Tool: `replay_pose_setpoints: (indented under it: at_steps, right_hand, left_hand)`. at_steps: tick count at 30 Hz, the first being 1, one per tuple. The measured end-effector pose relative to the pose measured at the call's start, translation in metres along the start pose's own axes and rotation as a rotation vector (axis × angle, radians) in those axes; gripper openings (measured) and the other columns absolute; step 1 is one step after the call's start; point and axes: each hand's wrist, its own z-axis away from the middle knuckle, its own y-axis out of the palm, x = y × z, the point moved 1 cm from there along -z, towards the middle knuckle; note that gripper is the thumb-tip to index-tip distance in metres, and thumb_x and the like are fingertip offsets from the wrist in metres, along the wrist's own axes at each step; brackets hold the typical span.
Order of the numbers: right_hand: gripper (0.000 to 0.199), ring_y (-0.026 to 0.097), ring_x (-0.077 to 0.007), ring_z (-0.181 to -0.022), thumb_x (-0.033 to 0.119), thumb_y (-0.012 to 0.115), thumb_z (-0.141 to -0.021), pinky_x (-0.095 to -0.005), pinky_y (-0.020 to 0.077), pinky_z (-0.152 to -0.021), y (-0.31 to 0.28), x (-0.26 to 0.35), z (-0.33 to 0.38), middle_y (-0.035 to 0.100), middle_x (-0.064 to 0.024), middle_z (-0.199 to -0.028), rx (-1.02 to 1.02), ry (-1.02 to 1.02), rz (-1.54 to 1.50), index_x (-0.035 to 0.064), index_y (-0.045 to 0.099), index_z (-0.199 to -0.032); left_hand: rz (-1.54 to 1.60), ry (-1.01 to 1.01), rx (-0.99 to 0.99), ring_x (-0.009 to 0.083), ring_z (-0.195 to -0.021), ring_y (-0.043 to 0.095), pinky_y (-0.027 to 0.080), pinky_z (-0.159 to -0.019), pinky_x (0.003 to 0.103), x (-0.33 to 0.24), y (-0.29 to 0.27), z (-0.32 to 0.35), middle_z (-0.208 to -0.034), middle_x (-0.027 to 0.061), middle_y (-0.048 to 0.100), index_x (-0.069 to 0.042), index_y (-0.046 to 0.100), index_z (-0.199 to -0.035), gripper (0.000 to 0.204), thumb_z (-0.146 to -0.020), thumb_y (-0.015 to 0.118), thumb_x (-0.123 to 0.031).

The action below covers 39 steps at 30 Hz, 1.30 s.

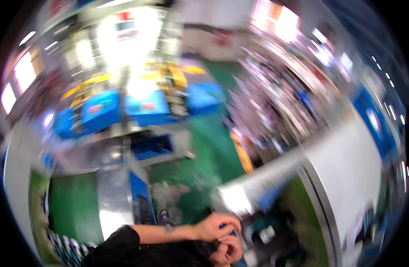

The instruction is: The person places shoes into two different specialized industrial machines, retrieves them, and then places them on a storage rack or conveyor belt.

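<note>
My left hand [213, 228] reaches in from the lower left, its fingers bent and curled over. Right below it is my right hand [227, 251], also with curled fingers, close against the left one. A little blue shows by the left fingertips, too smeared to name. What the fingers hold, if anything, cannot be made out. Both hands are over the near edge of an open-topped machine bay [275, 236] with dark parts inside.
A metal worktop [118, 191] stands to the left, with blue machine units [146, 109] behind it. At right is a large white machine panel [342, 173]. Green floor [204, 151] runs between them. A blurred rack of parts [275, 93] stands at the far right. Motion blurs much of the view.
</note>
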Motion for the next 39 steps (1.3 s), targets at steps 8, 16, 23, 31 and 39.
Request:
replay_pose_setpoints:
  at_steps: [8,16,23,31,39]
  right_hand:
    - [0.021,0.061,-0.0169,-0.086,0.013,0.062,-0.089,-0.0314,0.049,-0.079,0.212,-0.036,0.043,0.065,-0.0098,-0.094,1.213,0.287,0.248,-0.0014,0.061,-0.104]
    - [0.065,0.05,-0.028,-0.122,0.026,0.075,-0.08,-0.0389,0.0467,-0.097,0.499,0.025,0.296,0.048,-0.0183,-0.133,2.584,-0.192,0.065,-0.0039,0.045,-0.13]
    - [0.087,0.059,-0.0377,-0.1,0.039,0.075,-0.074,-0.0425,0.0507,-0.083,0.416,0.07,0.562,0.058,-0.0232,-0.112,2.786,-1.383,-0.445,-0.0039,0.032,-0.137]
    - [0.049,0.064,-0.0206,-0.084,0.037,0.071,-0.082,-0.0331,0.0502,-0.08,0.429,0.064,0.443,0.068,-0.0137,-0.095,2.851,0.204,0.032,-0.0012,0.062,-0.112]
    - [0.059,0.055,-0.0151,-0.09,0.036,0.077,-0.077,-0.0306,0.0461,-0.082,0.442,0.045,0.173,0.061,-0.0059,-0.103,2.117,0.815,-0.149,0.0029,0.057,-0.121]
  left_hand:
    - [-0.317,-0.681,-1.213,0.0356,-0.092,0.062,0.049,-0.082,0.044,0.137,-0.051,0.347,-0.095,0.0186,0.066,-0.003,0.064,-0.09,0.024,-0.085,0.05,-0.022]
    - [-0.656,-1.464,-2.831,0.0406,-0.09,0.051,0.04,-0.086,0.049,0.172,0.078,0.568,-0.097,0.0185,0.054,-0.002,0.055,-0.098,0.02,-0.079,0.058,-0.005]
    - [-0.761,-1.383,-2.749,0.0352,-0.076,0.054,0.043,-0.069,0.045,0.14,0.122,0.606,-0.082,0.0133,0.056,-0.003,0.053,-0.08,0.012,-0.07,0.06,-0.001]
    - [-0.696,-1.502,-2.624,0.0335,-0.079,0.058,0.047,-0.073,0.041,0.103,0.095,0.685,-0.082,0.014,0.058,-0.003,0.057,-0.079,0.008,-0.071,0.061,-0.002]
    - [-0.027,0.257,-2.461,0.0199,-0.118,0.046,0.037,-0.098,0.032,0.003,-0.095,0.572,-0.134,0.0124,0.045,-0.005,0.027,-0.145,0.073,-0.086,0.066,-0.024]
